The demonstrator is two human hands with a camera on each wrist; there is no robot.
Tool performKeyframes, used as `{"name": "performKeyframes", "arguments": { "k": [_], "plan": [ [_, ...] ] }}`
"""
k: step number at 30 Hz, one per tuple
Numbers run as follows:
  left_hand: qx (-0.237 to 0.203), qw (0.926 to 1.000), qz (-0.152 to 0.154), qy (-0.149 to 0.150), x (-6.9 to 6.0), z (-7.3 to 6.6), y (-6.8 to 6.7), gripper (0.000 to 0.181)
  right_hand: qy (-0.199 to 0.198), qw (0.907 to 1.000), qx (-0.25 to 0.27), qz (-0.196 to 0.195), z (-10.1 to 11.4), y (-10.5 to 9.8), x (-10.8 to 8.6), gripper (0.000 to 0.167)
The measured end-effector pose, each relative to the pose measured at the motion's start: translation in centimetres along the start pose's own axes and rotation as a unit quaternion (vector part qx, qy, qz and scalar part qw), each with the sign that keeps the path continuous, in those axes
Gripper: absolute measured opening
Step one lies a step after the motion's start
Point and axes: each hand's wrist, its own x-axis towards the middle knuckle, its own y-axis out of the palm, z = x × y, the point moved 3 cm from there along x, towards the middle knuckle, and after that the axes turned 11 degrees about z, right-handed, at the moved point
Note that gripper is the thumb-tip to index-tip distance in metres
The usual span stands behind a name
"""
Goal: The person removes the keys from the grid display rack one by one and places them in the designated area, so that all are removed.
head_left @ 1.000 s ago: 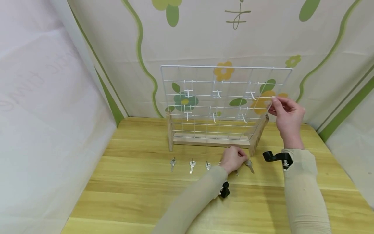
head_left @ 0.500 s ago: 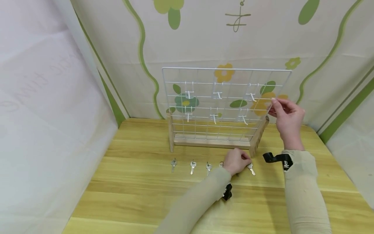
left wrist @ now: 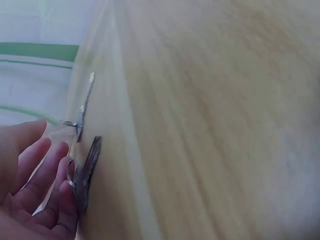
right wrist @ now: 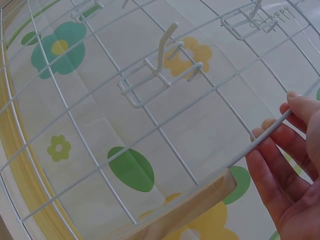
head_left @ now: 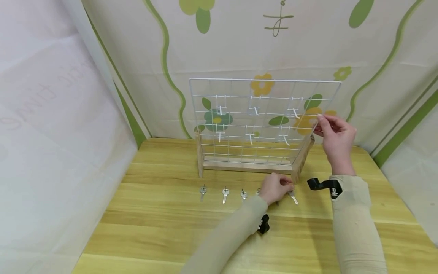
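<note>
My left hand (head_left: 275,188) reaches down to the right end of a row of silver keys, its thumb and fingertips pinching the small ring of the rightmost key (head_left: 293,198). In the left wrist view that key (left wrist: 86,102) slants up from the table, and a second key (left wrist: 89,172) with a ring lies close under the fingers (left wrist: 64,200). A white wire grid rack (head_left: 265,80) stands upright behind the keys. My right hand (head_left: 338,139) holds the right edge of the rack between thumb and fingers, seen closely in the right wrist view (right wrist: 292,165).
White hooks (head_left: 254,110) hang on the rack in two rows. Its wooden base (head_left: 246,166) rests on the wood-grain table (head_left: 154,228). More keys (head_left: 226,195) lie left of my left hand. A flower-printed cloth (head_left: 222,49) closes off the back.
My left hand shifts slightly right along the key row, and the rightmost key moves and tilts a little at its fingertips. The right hand keeps its hold on the rack.
</note>
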Motion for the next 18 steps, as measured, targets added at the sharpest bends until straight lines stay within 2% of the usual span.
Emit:
{"name": "performKeyframes", "arguments": {
  "k": [4, 9, 14, 18],
  "plan": [
    [-0.062, 0.9978, -0.009, 0.021, -0.2, 0.0, -1.4, 0.017, -0.005, 0.9999, 0.009, -0.001, -0.1, 0.0, 0.1, 0.029],
    [-0.098, 0.9929, -0.022, 0.064, -1.0, -0.6, -3.9, 0.025, -0.005, 0.9999, 0.014, -0.002, -0.1, 0.1, 0.3, 0.030],
    [-0.100, 0.9885, -0.025, 0.111, -2.6, -1.2, -6.7, 0.033, 0.000, 0.9998, 0.022, -0.003, -0.2, 0.1, 0.2, 0.030],
    [-0.093, 0.9875, -0.041, 0.120, -4.5, -1.4, -9.4, 0.038, -0.002, 0.9998, 0.021, -0.005, -0.3, 0.0, 0.1, 0.029]
  ]
}}
